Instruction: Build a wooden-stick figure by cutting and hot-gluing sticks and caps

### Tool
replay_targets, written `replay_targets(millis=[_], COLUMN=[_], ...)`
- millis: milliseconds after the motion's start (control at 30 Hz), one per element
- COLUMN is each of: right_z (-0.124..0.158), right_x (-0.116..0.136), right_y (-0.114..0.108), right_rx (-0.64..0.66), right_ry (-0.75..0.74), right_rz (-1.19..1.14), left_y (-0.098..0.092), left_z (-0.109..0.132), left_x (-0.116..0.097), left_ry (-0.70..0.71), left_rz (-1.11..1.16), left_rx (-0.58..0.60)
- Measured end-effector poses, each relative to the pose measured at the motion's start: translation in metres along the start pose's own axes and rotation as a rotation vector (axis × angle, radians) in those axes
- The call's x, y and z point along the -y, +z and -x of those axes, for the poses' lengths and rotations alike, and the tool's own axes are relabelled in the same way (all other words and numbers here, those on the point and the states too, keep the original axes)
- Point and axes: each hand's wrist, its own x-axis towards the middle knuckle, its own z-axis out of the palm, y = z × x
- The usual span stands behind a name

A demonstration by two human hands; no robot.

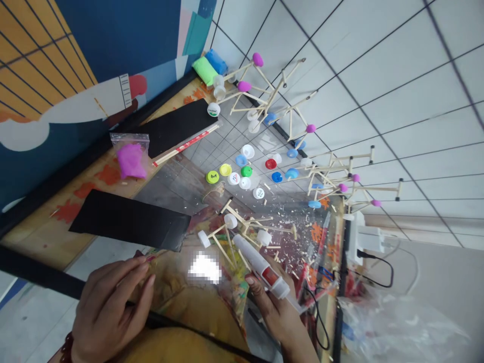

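Note:
My right hand [270, 302] is closed around a white glue gun [260, 264] with a red patch on its body. The tool's tip points up and left, close to a small frame of wooden sticks [245, 222] with white caps [230, 221] fixed to it as wheels. At lower left, my left hand [113, 297] is in the air with fingers loosely bent and thumb apart. Nothing shows in it. A black rectangular sheet [132, 219] lies just beyond its fingertips.
Loose bottle caps [245, 171] lie mid-table. Several stick frames with purple and blue caps stand along the tiled wall [363, 65]. Purple clay [131, 160] in a bag, chopsticks [185, 145] and another black sheet [181, 123] are at left. Scraps and a cable [321, 322] lie right.

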Motion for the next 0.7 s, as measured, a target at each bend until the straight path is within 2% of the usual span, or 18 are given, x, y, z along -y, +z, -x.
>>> replay_targets(millis=[100, 167, 233, 300, 367, 433, 467, 500, 533, 567, 633, 700], right_z=[-0.002, -0.005, -0.009, -0.013, -0.016, -0.018, -0.018, -0.018, -0.018, -0.017, -0.016, -0.014], right_x=[-0.001, -0.002, -0.003, -0.004, -0.004, -0.004, -0.004, -0.003, -0.003, -0.003, -0.004, -0.006], right_y=[0.001, 0.000, -0.001, -0.001, -0.001, 0.000, 0.000, 0.000, 0.000, 0.000, 0.000, 0.000], right_rx=[-0.010, -0.003, -0.012, -0.033, -0.043, -0.036, -0.031, -0.027, -0.026, -0.030, -0.042, -0.052], right_ry=[-0.025, -0.048, -0.078, -0.101, -0.117, -0.136, -0.143, -0.146, -0.145, -0.139, -0.123, -0.105], right_rz=[0.005, 0.001, -0.013, -0.028, -0.038, -0.037, -0.033, -0.028, -0.027, -0.030, -0.046, -0.057], left_y=[-0.008, -0.019, -0.032, -0.038, -0.033, -0.013, 0.002, 0.019, 0.038, 0.058, 0.097, 0.128], left_z=[-0.014, -0.039, -0.078, -0.125, -0.173, -0.215, -0.232, -0.246, -0.257, -0.265, -0.275, -0.278], left_x=[0.000, -0.002, -0.010, -0.022, -0.035, -0.042, -0.042, -0.039, -0.033, -0.026, -0.009, 0.008], left_ry=[-0.050, -0.117, -0.235, -0.309, -0.239, -0.197, -0.177, -0.158, -0.166, -0.180, -0.293, -0.371], left_rz=[0.061, 0.100, 0.160, 0.353, 0.496, 0.570, 0.538, 0.501, 0.483, 0.501, 0.579, 0.674], left_rx=[0.052, 0.083, 0.072, -0.025, -0.128, -0.124, -0.117, -0.049, -0.048, -0.038, -0.164, -0.232])
